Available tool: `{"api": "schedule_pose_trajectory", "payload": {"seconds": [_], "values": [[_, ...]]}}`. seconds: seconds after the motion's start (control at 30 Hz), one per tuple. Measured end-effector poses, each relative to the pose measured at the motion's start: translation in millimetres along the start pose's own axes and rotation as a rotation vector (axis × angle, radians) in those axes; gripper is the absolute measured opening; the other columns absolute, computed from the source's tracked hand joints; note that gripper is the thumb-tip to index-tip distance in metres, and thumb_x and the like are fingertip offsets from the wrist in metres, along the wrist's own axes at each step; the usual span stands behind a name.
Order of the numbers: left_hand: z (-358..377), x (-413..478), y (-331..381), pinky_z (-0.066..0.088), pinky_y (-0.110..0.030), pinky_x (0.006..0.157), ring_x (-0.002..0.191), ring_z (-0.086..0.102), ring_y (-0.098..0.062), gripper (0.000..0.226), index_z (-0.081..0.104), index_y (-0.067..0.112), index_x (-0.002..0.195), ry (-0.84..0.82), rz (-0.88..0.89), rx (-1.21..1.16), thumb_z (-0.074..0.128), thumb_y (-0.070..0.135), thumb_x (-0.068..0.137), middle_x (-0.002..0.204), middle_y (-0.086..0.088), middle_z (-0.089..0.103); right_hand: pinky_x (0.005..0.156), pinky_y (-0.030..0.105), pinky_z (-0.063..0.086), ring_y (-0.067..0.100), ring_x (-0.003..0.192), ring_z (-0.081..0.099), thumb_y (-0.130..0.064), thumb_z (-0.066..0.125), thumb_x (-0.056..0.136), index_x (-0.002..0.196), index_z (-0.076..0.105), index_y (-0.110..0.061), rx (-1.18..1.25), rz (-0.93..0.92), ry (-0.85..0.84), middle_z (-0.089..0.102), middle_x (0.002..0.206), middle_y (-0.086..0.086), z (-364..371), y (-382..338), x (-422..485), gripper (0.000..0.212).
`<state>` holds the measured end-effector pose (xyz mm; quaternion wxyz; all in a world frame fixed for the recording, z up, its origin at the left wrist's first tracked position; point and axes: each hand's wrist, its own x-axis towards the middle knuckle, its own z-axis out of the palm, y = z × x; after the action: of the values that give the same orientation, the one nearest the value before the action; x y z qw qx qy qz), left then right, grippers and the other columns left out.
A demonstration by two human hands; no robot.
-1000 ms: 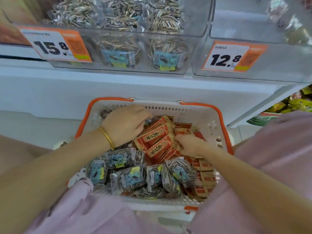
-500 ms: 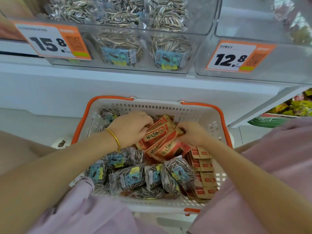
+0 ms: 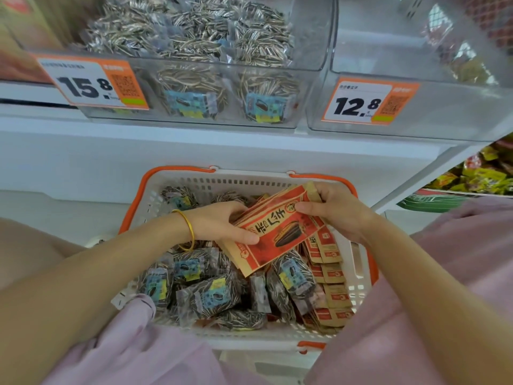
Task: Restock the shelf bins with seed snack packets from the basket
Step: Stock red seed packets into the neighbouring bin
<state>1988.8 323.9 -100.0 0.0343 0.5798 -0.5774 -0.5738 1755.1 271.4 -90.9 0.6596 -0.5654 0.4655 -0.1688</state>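
Grips of left hand [image 3: 219, 225] and right hand [image 3: 336, 215] clasp seemingly several red packets [image 3: 280, 234] over basket [image 3: 236, 182]

Left tag [image 3: 91, 81], right tag [image 3: 366, 102], yellow packs [image 3: 480, 176].
Left tag reads 15.8, right tag 12.8, both orange-edged; yellow packs lie heaped low at far right.

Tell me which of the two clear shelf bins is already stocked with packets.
The left bin, with the 15.8 tag: it is piled with clear packets of striped seeds. The right bin, with the 12.8 tag, shows none behind its front wall.
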Motion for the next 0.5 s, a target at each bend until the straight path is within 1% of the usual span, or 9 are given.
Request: {"api": "schedule_pose_trajectory", "payload": {"seconds": [0.03,0.1,0.17,0.23,0.27,0.33,0.4,0.47,0.5], "values": [[1,-1,1,0.052,-0.031,0.091,0.100,0.062,-0.007,0.060,0.045,0.024,0.123,0.004,0.005,-0.016,0.074,0.043,0.073,0.117,0.007,0.060,0.073,0.032,0.059,0.025,0.087,0.071,-0.002,0.060,0.087,0.101,0.065,-0.008,0.006,0.001,0.012,0.074,0.092,0.009,0,1,0,0.016],[1,-3,0,0.054,-0.036,0.087,0.095,0.067,-0.013,0.047,0.047,0.025,0.118,0.010,0.009,-0.096,0.072,0.030,0.079,0.112,0.004,0.064,0.080,0.039,0.058,0.031,0.094,0.069,-0.002,0.062,0.085,0.116,0.059,-0.005,0.045,0.015,0.029,0.071,0.102,0.015,1,6,1,0.031],[2,-5,-1,0.056,-0.043,0.082,0.093,0.069,-0.019,0.045,0.045,0.025,0.118,0.003,0.002,-0.214,0.070,0.021,0.081,0.110,0.000,0.065,0.086,0.047,0.055,0.032,0.100,0.067,-0.001,0.066,0.082,0.127,0.052,-0.009,0.051,0.026,-0.006,0.068,0.110,0.017,3,10,2,0.048],[0,-6,-2,0.056,-0.039,0.082,0.095,0.067,-0.015,0.049,0.044,0.026,0.121,0.039,0.033,-0.207,0.070,0.016,0.081,0.113,0.002,0.063,0.086,0.049,0.054,0.029,0.102,0.067,-0.002,0.071,0.079,0.136,0.042,-0.014,-0.005,0.041,-0.029,0.066,0.116,0.014,6,14,3,0.065],[-1,-7,-2,0.056,-0.033,0.083,0.097,0.065,-0.010,0.051,0.043,0.027,0.122,0.070,0.067,-0.154,0.071,0.015,0.081,0.114,0.004,0.061,0.083,0.048,0.056,0.026,0.101,0.067,-0.003,0.073,0.077,0.140,0.036,-0.017,-0.043,0.052,-0.020,0.064,0.119,0.011,7,15,3,0.074],[-4,-6,-1,0.053,-0.024,0.084,0.099,0.059,-0.001,0.051,0.044,0.029,0.120,0.138,0.139,-0.045,0.072,0.013,0.080,0.113,0.010,0.058,0.078,0.040,0.059,0.019,0.099,0.067,-0.002,0.075,0.075,0.146,0.026,-0.022,-0.093,0.053,0.021,0.059,0.124,0.004,9,16,3,0.088],[-7,-8,0,0.050,-0.019,0.083,0.099,0.058,0.000,0.050,0.047,0.029,0.118,0.196,0.172,0.011,0.072,0.010,0.079,0.110,0.014,0.057,0.075,0.029,0.058,0.016,0.105,0.063,0.000,0.076,0.073,0.148,0.016,-0.029,-0.118,0.023,0.053,0.051,0.132,0.001,12,15,2,0.101],[-10,-10,0,0.048,-0.020,0.085,0.099,0.057,-0.004,0.051,0.050,0.027,0.119,0.261,0.198,0.078,0.073,0.008,0.078,0.108,0.015,0.057,0.083,0.025,0.055,0.016,0.120,0.052,-0.003,0.079,0.070,0.149,0.007,-0.033,-0.246,-0.041,0.099,0.040,0.141,0.001,16,14,0,0.111],[-11,-11,0,0.047,-0.023,0.088,0.101,0.056,-0.006,0.052,0.051,0.025,0.122,0.291,0.209,0.112,0.073,0.007,0.077,0.109,0.013,0.057,0.093,0.030,0.050,0.018,0.130,0.042,-0.009,0.082,0.069,0.149,0.004,-0.035,-0.383,-0.086,0.131,0.033,0.147,0.001,17,14,-1,0.114]]}}
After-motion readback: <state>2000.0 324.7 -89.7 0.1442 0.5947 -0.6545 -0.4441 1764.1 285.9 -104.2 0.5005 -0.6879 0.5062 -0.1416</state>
